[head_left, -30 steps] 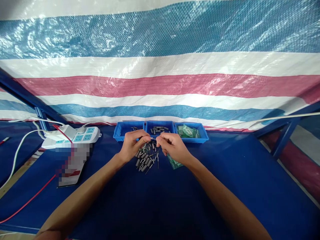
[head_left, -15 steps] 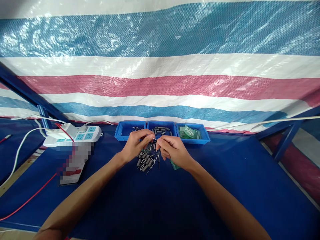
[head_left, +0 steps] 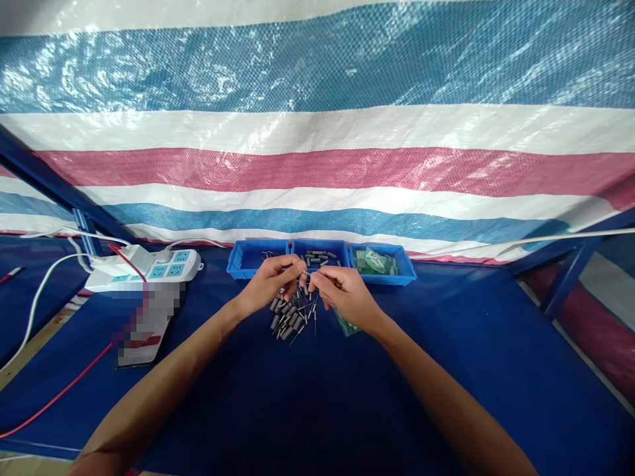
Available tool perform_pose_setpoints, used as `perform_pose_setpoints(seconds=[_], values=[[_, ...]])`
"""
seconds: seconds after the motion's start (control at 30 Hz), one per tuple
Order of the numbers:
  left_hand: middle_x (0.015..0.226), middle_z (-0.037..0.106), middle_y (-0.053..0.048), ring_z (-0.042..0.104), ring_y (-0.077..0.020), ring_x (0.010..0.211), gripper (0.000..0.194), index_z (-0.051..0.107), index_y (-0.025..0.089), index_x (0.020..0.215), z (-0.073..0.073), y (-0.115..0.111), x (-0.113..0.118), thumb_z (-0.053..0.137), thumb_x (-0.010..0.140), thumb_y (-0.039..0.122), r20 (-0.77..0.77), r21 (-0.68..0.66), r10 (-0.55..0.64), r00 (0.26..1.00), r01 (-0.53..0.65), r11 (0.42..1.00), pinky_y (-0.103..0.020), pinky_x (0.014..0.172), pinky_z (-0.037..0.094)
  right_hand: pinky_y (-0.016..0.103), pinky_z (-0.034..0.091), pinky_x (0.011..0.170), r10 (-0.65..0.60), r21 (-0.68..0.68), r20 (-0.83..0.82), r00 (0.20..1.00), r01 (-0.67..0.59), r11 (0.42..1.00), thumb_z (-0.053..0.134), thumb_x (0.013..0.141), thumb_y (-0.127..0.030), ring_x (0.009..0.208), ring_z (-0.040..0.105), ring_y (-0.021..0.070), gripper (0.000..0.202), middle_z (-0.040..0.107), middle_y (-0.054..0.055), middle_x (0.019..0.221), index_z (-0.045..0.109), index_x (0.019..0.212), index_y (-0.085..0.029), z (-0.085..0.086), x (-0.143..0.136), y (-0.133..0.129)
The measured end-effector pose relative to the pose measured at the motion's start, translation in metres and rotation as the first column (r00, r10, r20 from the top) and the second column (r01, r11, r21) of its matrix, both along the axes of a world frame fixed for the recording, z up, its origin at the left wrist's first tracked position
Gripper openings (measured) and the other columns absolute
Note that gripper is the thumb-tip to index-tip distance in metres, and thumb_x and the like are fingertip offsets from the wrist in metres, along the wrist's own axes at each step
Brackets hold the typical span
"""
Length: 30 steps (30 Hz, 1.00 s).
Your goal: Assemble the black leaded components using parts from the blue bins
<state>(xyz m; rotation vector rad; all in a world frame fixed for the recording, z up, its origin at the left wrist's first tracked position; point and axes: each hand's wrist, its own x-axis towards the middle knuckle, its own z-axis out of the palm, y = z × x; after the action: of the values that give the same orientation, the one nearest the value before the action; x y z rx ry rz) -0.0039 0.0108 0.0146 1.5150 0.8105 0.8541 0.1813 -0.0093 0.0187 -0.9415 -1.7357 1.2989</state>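
While both bare forearms stretch forward over the desk (head_left: 307, 410), the left hand (head_left: 270, 283) and the right hand (head_left: 342, 294) meet fingertip to fingertip just above a loose heap of components (head_left: 290, 316). Each hand is closed in a fine pinch, and between them sits one small part with a thin wire lead (head_left: 304, 272); it is too small to tell exactly how each fingertip grips it. The heap below is made of short grey cylinders with stiff, needle-like metal legs pointing every way. A scrap of glossy green plastic (head_left: 347, 325) peeks out from under the right wrist. Just beyond the hands stand three shallow, rectangular blue plastic bins side by side: the left bin (head_left: 248, 261) holds a few dark bits, the middle bin (head_left: 320, 250) more grey cylinders, the right bin (head_left: 397, 264) crumpled green film. The desk is covered in smooth dark-blue sheeting. To the left lies a white power strip (head_left: 159, 268) with pale-blue sockets, white and red cables trailing off it. Behind hangs a shiny woven tarpaulin (head_left: 317, 132) striped blue, white and red.
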Motion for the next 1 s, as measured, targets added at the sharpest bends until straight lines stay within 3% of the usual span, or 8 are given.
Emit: perform_pose_setpoints(seconds=[0.13, 0.5, 0.73, 1.0], values=[[0.067, 0.056, 0.000, 0.048, -0.0041, 0.042, 0.031, 0.056, 0.012, 0.079, 0.0018, 0.0017, -0.0007, 0.052, 0.089, 0.041, 0.007, -0.043, -0.002, 1.000, 0.003, 0.999, -0.016, 0.039, 0.037, 0.021, 0.037, 0.046, -0.033, 0.042, 0.052, 0.998, 0.031, 0.999, 0.047, 0.091, -0.037, 0.043, 0.041, 0.0080, 0.031, 0.040, -0.006, 0.048, 0.060, 0.072, -0.017, 0.0018, 0.0034, 0.0036], [0.068, 0.055, 0.001, 0.046, -0.0041, 0.044, 0.025, 0.061, 0.014, 0.088, 0.0055, -0.0006, -0.0022, 0.066, 0.079, 0.037, -0.064, 0.020, 0.062, 0.996, -0.061, 0.998, -0.016, 0.040, 0.040, 0.023, 0.038, 0.047, -0.124, 0.132, 0.097, 0.988, 0.111, 0.985, 0.051, 0.090, -0.039, 0.047, 0.048, 0.0108, 0.029, 0.047, -0.003, 0.052, 0.064, 0.077, -0.016, 0.0034, 0.0088, 0.0086], [0.060, 0.051, 0.004, 0.045, -0.0043, 0.044, 0.026, 0.061, 0.015, 0.087, 0.0053, -0.0016, -0.0027, 0.068, 0.077, 0.038, -0.123, 0.056, 0.101, 0.987, -0.095, 0.994, -0.015, 0.040, 0.040, 0.022, 0.038, 0.047, -0.127, 0.109, 0.071, 0.989, 0.119, 0.987, 0.048, 0.091, -0.039, 0.047, 0.046, 0.0103, 0.030, 0.045, -0.004, 0.052, 0.060, 0.075, -0.017, 0.0032, 0.0090, 0.0079], [0.068, 0.054, 0.002, 0.045, -0.0033, 0.046, 0.026, 0.061, 0.015, 0.086, 0.0040, -0.0016, -0.0041, 0.069, 0.076, 0.038, -0.156, 0.146, 0.127, 0.980, -0.104, 0.984, -0.014, 0.040, 0.040, 0.023, 0.037, 0.050, -0.157, 0.166, 0.122, 0.980, 0.135, 0.977, 0.049, 0.091, -0.037, 0.049, 0.047, 0.0111, 0.029, 0.047, -0.003, 0.052, 0.063, 0.078, -0.016, 0.0058, 0.0091, 0.0069]])
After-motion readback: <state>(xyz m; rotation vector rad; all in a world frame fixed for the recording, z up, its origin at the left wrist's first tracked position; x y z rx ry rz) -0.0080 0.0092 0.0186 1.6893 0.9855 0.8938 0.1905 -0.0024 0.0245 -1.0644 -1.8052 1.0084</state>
